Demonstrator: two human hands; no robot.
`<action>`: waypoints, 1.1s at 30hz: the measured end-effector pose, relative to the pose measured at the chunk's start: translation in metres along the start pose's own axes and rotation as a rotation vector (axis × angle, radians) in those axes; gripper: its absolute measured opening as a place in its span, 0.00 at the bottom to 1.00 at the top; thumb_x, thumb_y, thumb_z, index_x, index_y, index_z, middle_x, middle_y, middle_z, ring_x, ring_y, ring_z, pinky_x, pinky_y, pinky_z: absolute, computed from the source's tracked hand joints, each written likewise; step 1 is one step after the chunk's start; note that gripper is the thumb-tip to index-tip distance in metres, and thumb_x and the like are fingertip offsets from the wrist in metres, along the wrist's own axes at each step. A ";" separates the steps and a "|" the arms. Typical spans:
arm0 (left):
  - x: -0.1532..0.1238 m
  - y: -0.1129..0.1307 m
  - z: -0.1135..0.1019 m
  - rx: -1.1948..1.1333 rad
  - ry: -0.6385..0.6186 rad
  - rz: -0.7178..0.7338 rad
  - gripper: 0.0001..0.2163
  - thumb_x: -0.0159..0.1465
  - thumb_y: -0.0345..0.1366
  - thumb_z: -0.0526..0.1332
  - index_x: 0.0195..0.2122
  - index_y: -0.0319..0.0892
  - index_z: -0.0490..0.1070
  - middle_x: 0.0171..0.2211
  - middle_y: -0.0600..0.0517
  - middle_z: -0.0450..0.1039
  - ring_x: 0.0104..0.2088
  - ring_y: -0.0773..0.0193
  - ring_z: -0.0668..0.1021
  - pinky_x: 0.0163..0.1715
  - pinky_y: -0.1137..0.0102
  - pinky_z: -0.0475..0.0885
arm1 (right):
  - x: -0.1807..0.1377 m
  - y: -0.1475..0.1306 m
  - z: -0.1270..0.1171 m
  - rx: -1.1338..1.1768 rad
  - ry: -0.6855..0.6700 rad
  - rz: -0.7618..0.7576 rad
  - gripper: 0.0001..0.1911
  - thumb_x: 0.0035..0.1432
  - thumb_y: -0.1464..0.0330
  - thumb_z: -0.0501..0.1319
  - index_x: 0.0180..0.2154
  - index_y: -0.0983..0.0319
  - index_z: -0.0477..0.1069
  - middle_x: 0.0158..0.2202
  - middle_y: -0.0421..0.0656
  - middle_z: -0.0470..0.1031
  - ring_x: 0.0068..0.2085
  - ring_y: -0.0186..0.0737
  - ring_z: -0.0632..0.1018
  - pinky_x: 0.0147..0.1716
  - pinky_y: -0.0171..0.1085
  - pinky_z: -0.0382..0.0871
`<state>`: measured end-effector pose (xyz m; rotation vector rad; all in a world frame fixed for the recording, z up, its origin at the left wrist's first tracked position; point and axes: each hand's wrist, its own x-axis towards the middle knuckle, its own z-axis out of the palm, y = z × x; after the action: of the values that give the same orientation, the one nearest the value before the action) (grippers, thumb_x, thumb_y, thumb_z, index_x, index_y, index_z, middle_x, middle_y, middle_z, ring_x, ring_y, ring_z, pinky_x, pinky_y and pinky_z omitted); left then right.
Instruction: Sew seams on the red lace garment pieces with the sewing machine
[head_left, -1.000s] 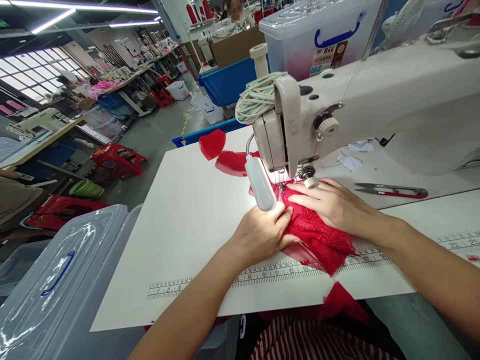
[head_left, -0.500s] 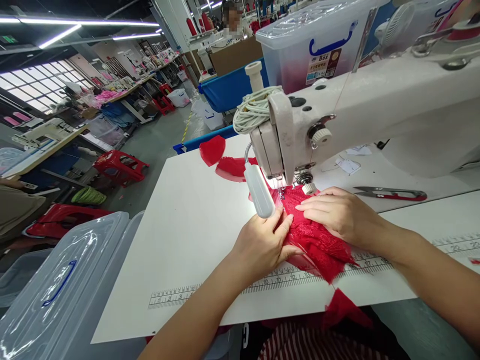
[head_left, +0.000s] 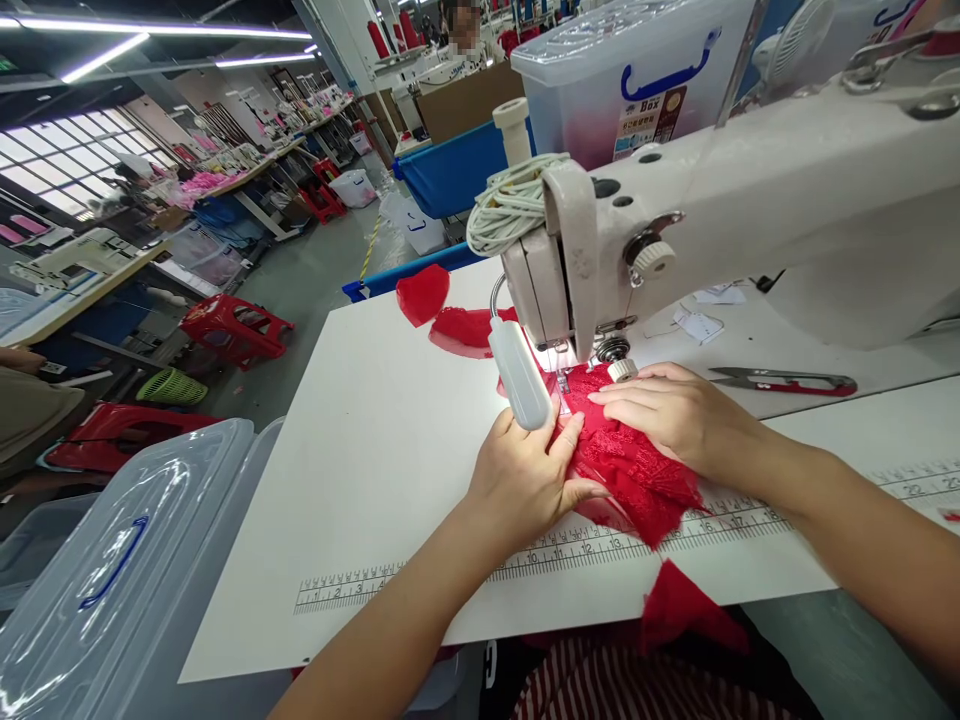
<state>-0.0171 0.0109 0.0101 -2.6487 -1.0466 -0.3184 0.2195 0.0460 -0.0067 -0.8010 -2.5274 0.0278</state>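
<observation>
Head view, work area: holds red lace fabric [head_left: 637,485] on the white table [head_left: 360,450], with its upper end beneath the sewing machine [head_left: 720,185], at the presser foot [head_left: 564,382]. Rests left hand [head_left: 521,470] along the left side of the fabric, with fingers partly bent, fingertips near the presser foot, and thumb set apart lower down. Pinch beneath left palm: hidden, cannot tell. Lays right hand [head_left: 682,415] palm down on the upper right part of the fabric, with fingers extended and slightly fanned. Lower end of the fabric: gathered in folds across the printed ruler scale [head_left: 585,548].

Head view, surroundings of the hands: just above the left fingers, a white lamp [head_left: 520,375] on a bent metal neck. On the machine head, a coiled pale cable [head_left: 517,205]. Right of the right hand, near but apart, thread snips [head_left: 784,381] with a red handle, flat on the surface. Behind the snips, white paper tags [head_left: 699,324]. Toward the far left corner, a rounded red piece [head_left: 424,295] and a longer curved red piece [head_left: 466,331]. At the near edge, another red scrap [head_left: 690,605], overlapping the edge.
</observation>
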 end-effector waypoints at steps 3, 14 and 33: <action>0.000 -0.002 0.002 0.015 0.006 -0.004 0.30 0.69 0.55 0.47 0.56 0.33 0.70 0.53 0.36 0.72 0.47 0.50 0.75 0.46 0.57 0.69 | 0.001 0.002 0.002 -0.013 -0.003 0.008 0.16 0.70 0.71 0.47 0.45 0.62 0.73 0.48 0.44 0.79 0.48 0.39 0.77 0.50 0.44 0.64; 0.005 -0.012 0.002 -0.016 0.006 -0.011 0.36 0.66 0.61 0.41 0.55 0.35 0.70 0.53 0.36 0.72 0.51 0.44 0.73 0.52 0.46 0.67 | 0.008 0.004 0.001 0.010 0.003 0.018 0.15 0.70 0.70 0.47 0.47 0.64 0.70 0.50 0.46 0.78 0.47 0.40 0.77 0.50 0.45 0.66; 0.006 -0.008 -0.002 -0.214 -0.014 0.015 0.28 0.71 0.52 0.42 0.53 0.34 0.70 0.42 0.39 0.72 0.37 0.57 0.75 0.32 0.63 0.76 | 0.006 0.000 -0.010 0.097 -0.011 -0.106 0.16 0.68 0.75 0.46 0.43 0.63 0.73 0.45 0.45 0.79 0.49 0.41 0.74 0.48 0.44 0.63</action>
<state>-0.0183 0.0196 0.0157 -2.8494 -1.0500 -0.4318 0.2196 0.0477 0.0045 -0.6296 -2.5534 0.1184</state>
